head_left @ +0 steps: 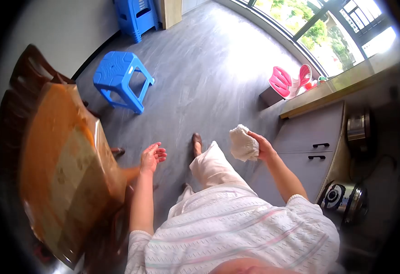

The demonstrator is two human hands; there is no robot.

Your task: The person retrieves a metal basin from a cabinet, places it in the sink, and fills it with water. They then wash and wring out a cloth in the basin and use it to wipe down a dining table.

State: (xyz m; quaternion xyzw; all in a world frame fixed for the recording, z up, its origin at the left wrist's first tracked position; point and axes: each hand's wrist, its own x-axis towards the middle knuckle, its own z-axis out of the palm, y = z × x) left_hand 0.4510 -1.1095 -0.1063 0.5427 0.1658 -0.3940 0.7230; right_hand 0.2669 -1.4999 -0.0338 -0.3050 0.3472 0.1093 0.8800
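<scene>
My right hand (265,147) is closed on a crumpled white cloth (244,143), held out over the floor on the right. The cloth hangs bunched up, and part of my fingers is hidden behind it. My left hand (152,157) is raised over the floor beside the wooden table (58,169). Its palm faces up and inward, the fingers are loosely curled and apart, and nothing is in it.
A blue plastic stool (123,77) stands ahead to the left, with stacked blue stools (137,18) by the wall. Wooden chairs (19,100) edge the table. Right are grey cabinets (310,130), a cooker (344,198) and a pink-and-white item (282,82) near the window.
</scene>
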